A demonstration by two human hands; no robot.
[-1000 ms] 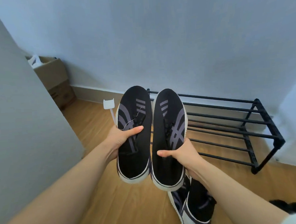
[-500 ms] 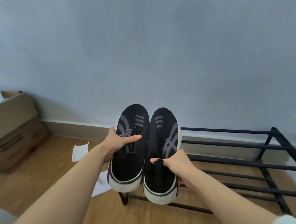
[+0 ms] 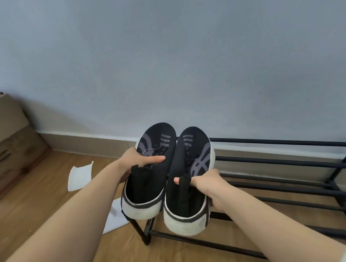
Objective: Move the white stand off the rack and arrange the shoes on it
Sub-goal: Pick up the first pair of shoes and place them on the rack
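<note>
Two black sneakers with grey stripes and white soles hang side by side over the left end of the black metal rack (image 3: 286, 161), toes toward the wall. My left hand (image 3: 137, 160) grips the left sneaker (image 3: 150, 172) across its laces. My right hand (image 3: 207, 181) holds the right sneaker (image 3: 190, 178) at its side, thumb at the tongue. The white stand (image 3: 80, 175) lies on the wooden floor left of the rack, its base partly hidden behind my left forearm.
Stacked cardboard boxes (image 3: 10, 143) stand at the far left against the wall. A blue-grey wall with a skirting board runs behind the rack. Wooden floor shows in front of the rack and to its left.
Both hands have carried the pair of sneakers forward and down, closer to the rack's left end. The view has shifted right, so the boxes sit further left.
</note>
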